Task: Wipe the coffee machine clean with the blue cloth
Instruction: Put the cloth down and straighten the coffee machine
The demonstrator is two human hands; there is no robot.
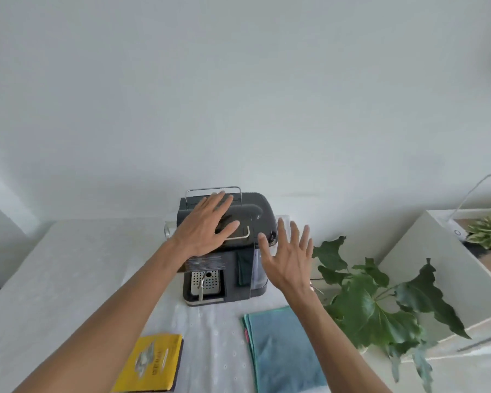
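While the blue cloth lies folded and untouched on the table at five o'clock of the coffee machine, the left hand spreads flat over the machine's top and the right hand hovers open-fingered at its three o'clock side, holding nothing; a perforated drip tray sits empty in front.

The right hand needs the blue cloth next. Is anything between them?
Nothing visible. The blue cloth lies flat on the table, nothing on it, just below the open right hand; only that arm's own forearm crosses its upper right corner.
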